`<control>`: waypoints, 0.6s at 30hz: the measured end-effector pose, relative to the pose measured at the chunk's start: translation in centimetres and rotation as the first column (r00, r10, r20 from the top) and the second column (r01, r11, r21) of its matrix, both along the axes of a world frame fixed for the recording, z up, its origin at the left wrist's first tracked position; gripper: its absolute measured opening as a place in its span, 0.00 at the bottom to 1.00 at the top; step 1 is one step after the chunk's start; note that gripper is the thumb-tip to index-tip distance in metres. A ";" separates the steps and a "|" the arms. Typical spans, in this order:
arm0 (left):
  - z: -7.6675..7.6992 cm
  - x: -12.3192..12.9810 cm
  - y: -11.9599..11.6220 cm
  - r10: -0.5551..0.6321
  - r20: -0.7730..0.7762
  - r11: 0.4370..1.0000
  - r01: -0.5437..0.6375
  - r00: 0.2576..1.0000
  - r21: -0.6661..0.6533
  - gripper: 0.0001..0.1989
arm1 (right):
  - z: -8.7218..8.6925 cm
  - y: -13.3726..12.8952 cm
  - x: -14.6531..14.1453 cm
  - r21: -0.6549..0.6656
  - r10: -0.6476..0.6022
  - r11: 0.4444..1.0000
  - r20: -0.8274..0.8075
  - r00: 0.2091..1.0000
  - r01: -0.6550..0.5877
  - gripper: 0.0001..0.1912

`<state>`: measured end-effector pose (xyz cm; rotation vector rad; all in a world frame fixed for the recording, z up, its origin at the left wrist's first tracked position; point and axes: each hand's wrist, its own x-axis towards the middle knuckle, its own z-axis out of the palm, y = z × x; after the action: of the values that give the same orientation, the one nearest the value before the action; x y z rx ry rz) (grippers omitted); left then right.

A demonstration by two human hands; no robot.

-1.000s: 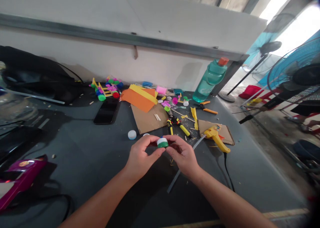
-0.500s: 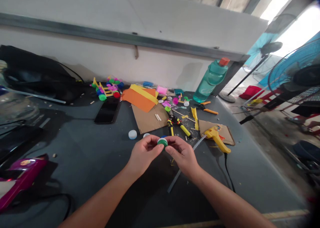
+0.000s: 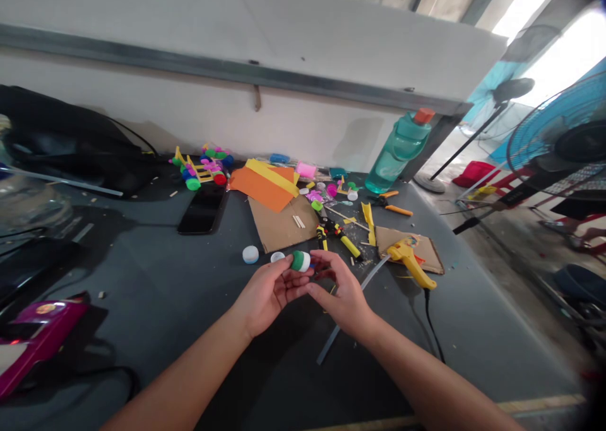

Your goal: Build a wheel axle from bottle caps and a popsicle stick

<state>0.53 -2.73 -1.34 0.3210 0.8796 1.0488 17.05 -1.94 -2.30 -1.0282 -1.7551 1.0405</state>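
Note:
A small green and white plastic cap piece (image 3: 300,261) rests in the fingers of my left hand (image 3: 267,294), with the green side to the left. My right hand (image 3: 341,286) is just to its right, fingers apart and almost touching it. Two white bottle caps lie on the dark tabletop, one (image 3: 250,254) and another (image 3: 277,256) just beyond my left fingers. Past my right hand lies a yellow hot glue gun (image 3: 408,262) on a cardboard scrap (image 3: 402,242), and a long translucent glue stick (image 3: 362,290) passes under that hand.
Behind my hands are a cardboard sheet (image 3: 279,226), orange paper (image 3: 258,188), a black phone (image 3: 202,209), a colourful stick-and-cap model (image 3: 199,172), pliers (image 3: 398,210) and a teal bottle (image 3: 398,153). A black bag (image 3: 61,141) sits left; a fan (image 3: 558,134) stands right beyond the table edge.
The cap piece has turned in my fingers, its green side now left instead of up. My left hand has rolled palm upward, and my right hand has eased away from the piece.

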 end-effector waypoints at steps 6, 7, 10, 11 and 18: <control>-0.2 -0.1 -0.1 -0.039 0.031 0.998 0.037 0.999 0.058 0.10 | -0.1 0.2 0.0 0.044 -0.051 0.998 0.053 0.997 0.048 0.23; -0.2 0.0 -0.1 -0.047 0.026 0.996 0.045 0.999 0.078 0.10 | -0.1 0.2 0.0 0.042 -0.051 0.998 0.059 0.997 0.048 0.22; -0.1 0.3 -0.3 -0.075 -0.003 0.989 0.074 0.997 0.128 0.08 | 0.2 0.2 0.1 0.038 -0.052 0.998 0.066 0.996 0.050 0.19; 0.0 0.4 -0.4 -0.086 -0.016 0.986 0.088 0.996 0.142 0.07 | 0.3 0.2 0.1 0.038 -0.062 0.998 0.071 0.996 0.059 0.17; -0.5 0.8 -0.4 -0.104 -0.163 0.949 0.147 0.981 0.278 0.11 | 0.7 0.5 0.1 0.103 -0.150 0.985 0.098 0.984 0.140 0.09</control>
<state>1.29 -3.13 -1.84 0.6997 0.8235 1.0444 17.17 -1.48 -1.64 -1.1506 -1.7672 0.8166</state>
